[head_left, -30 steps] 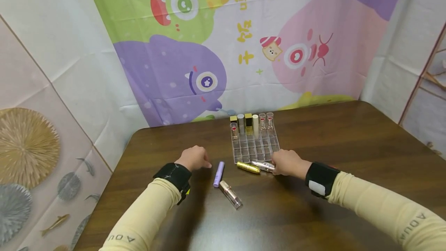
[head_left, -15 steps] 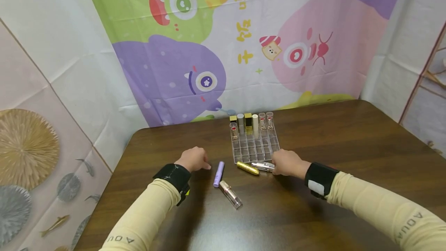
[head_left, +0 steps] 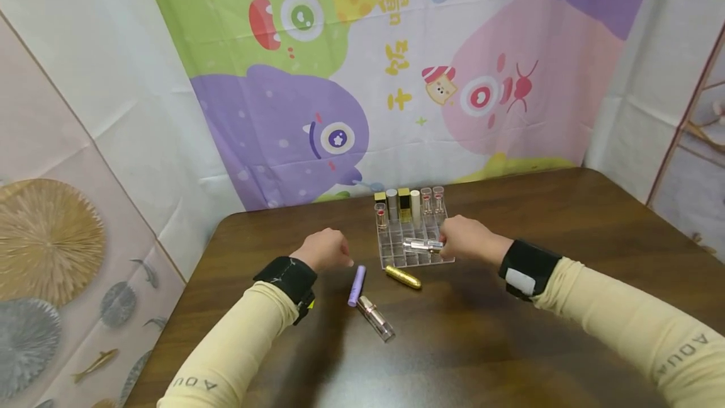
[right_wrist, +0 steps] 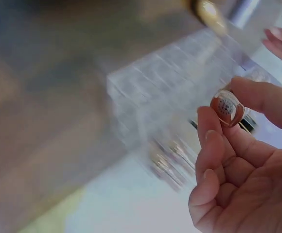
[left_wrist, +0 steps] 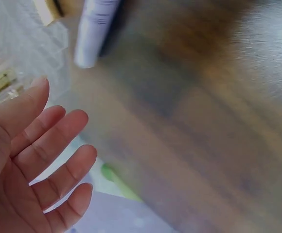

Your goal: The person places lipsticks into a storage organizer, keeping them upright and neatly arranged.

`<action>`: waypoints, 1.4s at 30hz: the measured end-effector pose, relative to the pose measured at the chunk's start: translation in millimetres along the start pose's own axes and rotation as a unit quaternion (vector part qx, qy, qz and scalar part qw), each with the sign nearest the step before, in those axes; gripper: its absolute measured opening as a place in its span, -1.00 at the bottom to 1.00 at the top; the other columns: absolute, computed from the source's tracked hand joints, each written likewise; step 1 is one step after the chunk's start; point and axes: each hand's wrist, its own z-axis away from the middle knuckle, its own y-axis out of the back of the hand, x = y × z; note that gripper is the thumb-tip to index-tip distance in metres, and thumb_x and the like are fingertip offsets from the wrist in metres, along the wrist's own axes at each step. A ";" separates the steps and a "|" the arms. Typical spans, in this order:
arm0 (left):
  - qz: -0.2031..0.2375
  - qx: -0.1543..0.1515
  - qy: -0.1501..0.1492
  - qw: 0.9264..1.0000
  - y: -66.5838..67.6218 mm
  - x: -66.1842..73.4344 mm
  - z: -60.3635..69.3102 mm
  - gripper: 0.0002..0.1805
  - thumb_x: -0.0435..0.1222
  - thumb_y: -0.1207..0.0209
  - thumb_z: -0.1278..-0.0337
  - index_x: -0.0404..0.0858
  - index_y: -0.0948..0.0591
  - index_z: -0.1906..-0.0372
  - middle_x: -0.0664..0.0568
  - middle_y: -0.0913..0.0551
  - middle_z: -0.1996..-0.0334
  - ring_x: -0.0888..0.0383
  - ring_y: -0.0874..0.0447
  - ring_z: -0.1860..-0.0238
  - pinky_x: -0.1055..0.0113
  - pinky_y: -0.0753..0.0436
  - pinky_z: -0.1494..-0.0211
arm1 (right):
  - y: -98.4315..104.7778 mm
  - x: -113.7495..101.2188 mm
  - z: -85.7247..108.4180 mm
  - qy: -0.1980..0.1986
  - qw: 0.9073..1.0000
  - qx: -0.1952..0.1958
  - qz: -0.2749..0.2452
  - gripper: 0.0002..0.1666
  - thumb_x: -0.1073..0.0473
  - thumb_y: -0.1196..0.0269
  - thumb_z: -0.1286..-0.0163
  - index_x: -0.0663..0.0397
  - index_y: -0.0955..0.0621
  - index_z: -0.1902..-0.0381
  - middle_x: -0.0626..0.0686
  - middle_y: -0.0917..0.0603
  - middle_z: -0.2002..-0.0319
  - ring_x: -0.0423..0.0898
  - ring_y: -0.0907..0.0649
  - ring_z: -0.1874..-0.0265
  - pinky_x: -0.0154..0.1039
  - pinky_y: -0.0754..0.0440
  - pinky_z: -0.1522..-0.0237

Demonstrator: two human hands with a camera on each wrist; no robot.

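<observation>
My right hand (head_left: 467,237) pinches a silver, clear-ended lipstick tube (head_left: 421,245) between thumb and fingers, above the near part of a clear compartment organizer (head_left: 396,249). The tube lies roughly level in the head view, and its round end (right_wrist: 227,108) faces the right wrist camera. My left hand (head_left: 323,249) is just left of the organizer, close to a lilac tube (head_left: 357,286). Its fingers look loosely bent with nothing between them in the left wrist view. A glittery gold tube (head_left: 403,277) lies before the organizer. Nearer me lies a lipstick with a gold-toned end and clear cap (head_left: 376,318).
Several lipsticks stand in the organizer's far rows, among them a black-and-gold one (head_left: 404,204), a cream one (head_left: 416,208) and clear-capped ones (head_left: 438,200). A brown wooden table (head_left: 521,307) bears everything. Behind it hangs a cartoon-printed cloth (head_left: 408,143).
My right hand has lifted the silver lipstick tube off the table and carried it up and away over the organizer. My left hand has shifted slightly away from me and right, without holding anything.
</observation>
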 end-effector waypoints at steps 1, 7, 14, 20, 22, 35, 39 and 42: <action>0.001 0.000 -0.001 1.000 3.1 2.5 -1.0 -0.89 -0.15 -0.34 0.16 -0.09 -0.68 0.54 0.15 -0.65 0.48 0.18 -0.56 0.43 0.24 -0.53 0.36 | 6.0 -1.9 -1.0 0.002 1.000 -0.001 -0.004 -0.54 0.36 -0.14 0.07 -0.09 -0.10 0.79 -0.13 0.00 0.72 -0.22 -0.01 0.69 -0.32 0.02 0.59; 0.011 -0.009 -0.012 1.000 23.6 16.4 -9.8 -0.84 -0.15 -0.32 0.10 -0.14 -0.70 0.40 0.10 -0.67 0.37 0.14 -0.59 0.30 0.22 -0.55 0.22 | 34.6 -11.5 -9.0 0.019 1.000 0.011 0.003 -0.53 0.33 -0.16 0.02 -0.07 -0.10 0.78 -0.12 0.01 0.71 -0.22 0.00 0.68 -0.32 0.01 0.55; 0.052 -0.010 -0.054 0.997 46.8 31.8 -20.2 -0.62 -0.14 -0.32 0.08 -0.21 -0.65 0.11 0.06 -0.69 0.21 0.15 -0.62 0.15 0.26 -0.53 0.05 | 40.5 -19.0 -17.3 0.027 1.000 0.003 0.006 -0.52 0.34 -0.17 -0.01 -0.07 -0.12 0.79 -0.12 0.00 0.72 -0.21 0.00 0.69 -0.33 0.00 0.56; 0.080 -0.014 -0.093 0.992 55.2 44.3 -26.4 -0.58 -0.17 -0.30 0.04 -0.21 -0.60 0.00 0.02 -0.68 0.17 0.16 -0.62 0.12 0.30 -0.53 0.03 | 33.4 -26.7 -26.7 0.045 0.999 0.004 0.002 -0.51 0.37 -0.15 0.03 -0.08 -0.09 0.82 -0.12 0.01 0.74 -0.22 0.02 0.70 -0.34 0.02 0.56; 0.071 -0.013 -0.102 0.992 55.1 46.2 -27.4 -0.63 -0.19 -0.30 0.04 -0.19 -0.63 0.06 0.03 -0.68 0.20 0.16 -0.62 0.14 0.30 -0.53 0.05 | 32.0 -30.3 -29.7 0.048 0.999 0.004 0.001 -0.50 0.37 -0.16 0.03 -0.08 -0.11 0.83 -0.13 0.00 0.75 -0.23 0.02 0.71 -0.35 0.03 0.58; 0.049 0.009 -0.103 0.993 50.9 46.8 -31.1 -0.81 -0.26 -0.28 0.03 -0.16 -0.67 0.23 0.10 -0.65 0.36 0.22 -0.56 0.32 0.33 -0.53 0.19 | 31.0 -39.1 -32.4 0.030 1.000 -0.005 0.002 -0.63 0.27 -0.25 -0.07 -0.02 -0.35 0.79 -0.14 -0.19 0.75 -0.23 -0.16 0.72 -0.37 -0.11 0.61; 0.056 0.016 -0.089 0.994 54.1 49.5 -31.3 -0.83 -0.26 -0.27 0.01 -0.17 -0.66 0.25 0.10 -0.65 0.37 0.22 -0.55 0.33 0.32 -0.52 0.18 | 29.8 -32.3 -30.3 0.028 1.000 -0.004 -0.001 -0.56 0.29 -0.22 -0.11 -0.05 -0.27 0.80 -0.14 -0.11 0.75 -0.22 -0.10 0.72 -0.34 -0.09 0.59; 0.058 0.016 -0.081 0.995 56.5 51.5 -31.5 -0.84 -0.25 -0.26 0.00 -0.16 -0.66 0.26 0.11 -0.65 0.36 0.22 -0.55 0.32 0.33 -0.52 0.16 | 28.5 -25.9 -28.2 0.027 1.000 0.000 -0.011 -0.52 0.37 -0.14 -0.08 -0.07 -0.13 0.77 -0.12 0.00 0.72 -0.21 0.00 0.69 -0.31 -0.01 0.55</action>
